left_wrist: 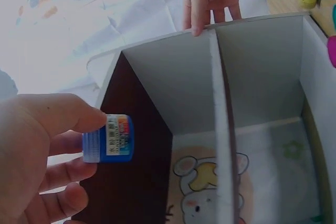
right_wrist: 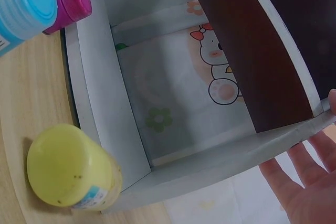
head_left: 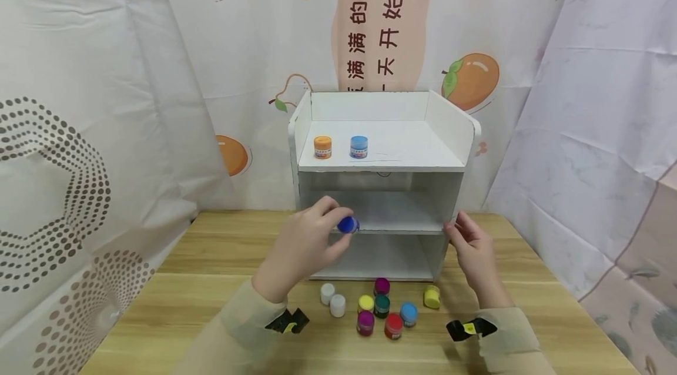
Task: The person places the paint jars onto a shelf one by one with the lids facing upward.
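In the head view my left hand [head_left: 312,237] pinches a small dark-blue paint jar [head_left: 348,224] between thumb and fingers, in front of the white shelf unit's middle level. The left wrist view shows this paint jar [left_wrist: 116,139] sideways, its label facing the camera. My right hand [head_left: 472,248] holds the front edge of the right side panel, thumb at the edge by the middle board and fingers along the outer face. An orange paint jar [head_left: 322,147] and a light-blue paint jar [head_left: 359,147] stand on the top level of the shelf unit [head_left: 381,169].
On the wooden table [head_left: 238,257] before the shelf stand several paint jars: white [head_left: 337,305], yellow [head_left: 366,303], dark green [head_left: 382,305], purple [head_left: 365,323], red [head_left: 394,325] and light blue [head_left: 409,314]. A yellow jar [head_left: 432,297] sits near the right front corner. Patterned cloth [head_left: 254,22] hangs behind.
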The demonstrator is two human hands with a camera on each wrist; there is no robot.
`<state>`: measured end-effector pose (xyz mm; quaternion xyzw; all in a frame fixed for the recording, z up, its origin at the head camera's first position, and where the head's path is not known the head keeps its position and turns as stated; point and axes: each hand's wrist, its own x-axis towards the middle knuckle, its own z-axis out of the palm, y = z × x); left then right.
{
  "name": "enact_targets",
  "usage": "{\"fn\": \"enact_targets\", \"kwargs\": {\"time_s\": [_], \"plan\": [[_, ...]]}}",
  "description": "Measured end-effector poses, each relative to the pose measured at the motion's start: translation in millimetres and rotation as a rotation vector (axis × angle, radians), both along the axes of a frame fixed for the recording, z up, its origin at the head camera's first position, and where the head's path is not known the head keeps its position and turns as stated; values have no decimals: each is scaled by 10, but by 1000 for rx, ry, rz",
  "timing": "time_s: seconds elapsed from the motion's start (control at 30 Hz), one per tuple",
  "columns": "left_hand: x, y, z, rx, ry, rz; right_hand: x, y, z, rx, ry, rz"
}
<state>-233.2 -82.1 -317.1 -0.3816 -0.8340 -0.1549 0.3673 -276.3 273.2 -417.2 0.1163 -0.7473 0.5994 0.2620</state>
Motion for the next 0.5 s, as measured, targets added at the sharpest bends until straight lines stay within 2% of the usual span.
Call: {"fn": "enact_targets", "kwargs": {"time_s": [0.27,0.5], "plan": [[-73,162,316,98,-44,-57,-3,-2,18,-5,18,10],[-153,314,570,129,-54,-57,5,9,5,-3,0,1]]}}
